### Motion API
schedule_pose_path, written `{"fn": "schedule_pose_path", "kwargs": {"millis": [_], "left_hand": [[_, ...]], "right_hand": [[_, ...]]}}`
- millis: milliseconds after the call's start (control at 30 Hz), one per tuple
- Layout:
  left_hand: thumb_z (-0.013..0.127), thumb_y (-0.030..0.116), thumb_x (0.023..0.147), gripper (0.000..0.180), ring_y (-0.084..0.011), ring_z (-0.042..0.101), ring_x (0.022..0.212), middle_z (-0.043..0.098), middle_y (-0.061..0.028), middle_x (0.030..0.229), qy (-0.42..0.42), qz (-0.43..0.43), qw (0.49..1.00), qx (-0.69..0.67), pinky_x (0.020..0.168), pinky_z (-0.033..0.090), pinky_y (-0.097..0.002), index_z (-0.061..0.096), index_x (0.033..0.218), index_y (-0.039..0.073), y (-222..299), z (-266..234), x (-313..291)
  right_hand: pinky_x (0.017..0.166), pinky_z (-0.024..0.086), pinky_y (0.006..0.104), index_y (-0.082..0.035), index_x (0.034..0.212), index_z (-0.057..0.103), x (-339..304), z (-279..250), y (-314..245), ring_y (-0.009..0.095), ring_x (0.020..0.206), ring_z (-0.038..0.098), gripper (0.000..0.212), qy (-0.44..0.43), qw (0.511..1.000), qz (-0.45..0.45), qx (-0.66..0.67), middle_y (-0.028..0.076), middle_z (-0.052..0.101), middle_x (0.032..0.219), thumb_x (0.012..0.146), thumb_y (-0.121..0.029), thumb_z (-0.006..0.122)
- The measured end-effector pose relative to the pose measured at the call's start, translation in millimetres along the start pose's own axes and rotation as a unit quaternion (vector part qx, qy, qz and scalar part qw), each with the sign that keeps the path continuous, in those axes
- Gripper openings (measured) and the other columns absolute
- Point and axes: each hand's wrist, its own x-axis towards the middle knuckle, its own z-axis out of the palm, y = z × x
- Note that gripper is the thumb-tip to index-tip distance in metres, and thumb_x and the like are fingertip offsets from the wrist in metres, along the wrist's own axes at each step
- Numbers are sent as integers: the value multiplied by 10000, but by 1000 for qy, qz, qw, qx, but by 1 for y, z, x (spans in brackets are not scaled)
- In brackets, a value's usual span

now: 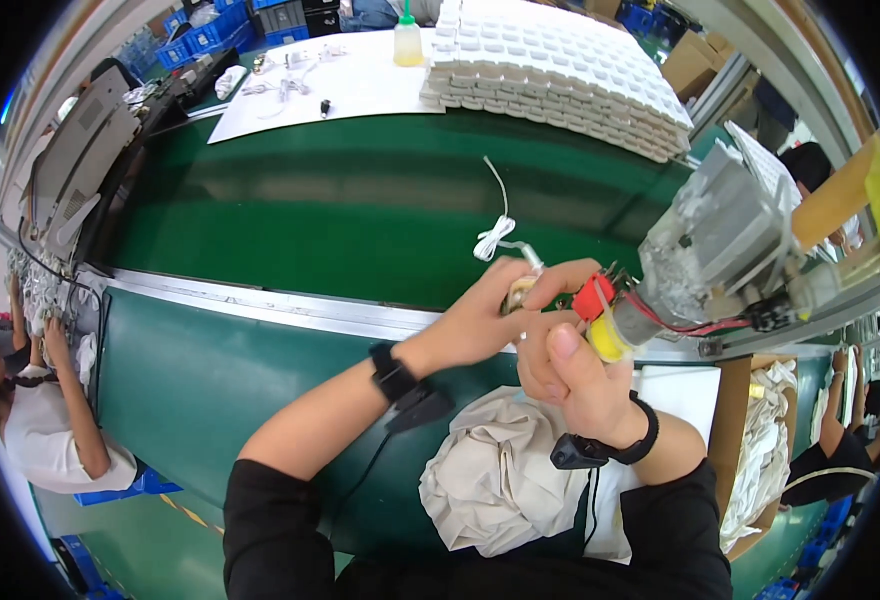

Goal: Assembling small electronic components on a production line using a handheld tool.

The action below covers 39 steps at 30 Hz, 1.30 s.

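Observation:
Above the near bench, my left hand (495, 305) is closed around a small round beige-and-metal part (522, 291). From this part a white cable (495, 238) leads away, bundled into a loop, its loose end over the green belt. My right hand (575, 370) is wrapped around a tool with a yellow collar (608, 340), a red block (593, 297) and a grey cylinder with red and black wires. Both hands nearly touch, with the round part close to the tool's red end. My fingers hide its working tip. Each wrist wears a black strap with a small device.
A cream cloth bundle (505, 470) lies on the bench below my hands, beside a carton (755, 450) of similar cloth. Across the belt (290, 215), stacked white moulded trays (560, 75) and a bottle (409, 45) stand. A metal-and-plastic fixture (700, 230) rises at right. People work at both sides.

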Motion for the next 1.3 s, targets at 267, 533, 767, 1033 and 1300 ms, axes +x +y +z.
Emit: {"fn": "schedule_pose_path", "kwargs": {"millis": [267,533,767,1033,1300], "left_hand": [[613,237,804,426,-282,539,950,525,-148,1054,-5,-23,940,342,804,458,-331,481,1146,19,-15,22,11],[513,187,933,313,-144,551,941,547,-69,1010,180,-249,911,-274,711,503,-282,432,1200,44,23,20,-55],[506,159,941,217,-95,535,897,543,-23,978,155,-193,910,-332,703,477,-242,486,1133,59,7,30,-106],[474,121,944,168,-94,538,849,553,-28,936,147,-215,905,-337,710,456,-225,509,1096,56,3,36,-104],[463,109,949,181,-99,536,858,549,-27,936,134,-223,908,-328,736,462,-233,506,1115,52,3,38,-101]], "right_hand": [[376,242,223,-27,1063,360,-19,-2,12,58,388,300,326,32,997,59,39,-12,345,500,929,-286,504],[389,255,216,-10,1043,367,-17,-4,7,55,407,305,275,27,996,81,-4,-10,363,523,928,-224,496],[391,259,214,-7,1035,369,-22,-8,7,50,412,304,279,27,995,91,-13,-14,364,531,926,-226,505],[387,252,215,-11,1020,373,-32,-13,8,48,414,307,291,34,996,85,-13,-15,359,527,924,-246,517],[385,253,217,-15,1010,376,-34,-14,7,49,412,306,278,32,996,77,-16,-11,360,525,926,-241,513]]}}
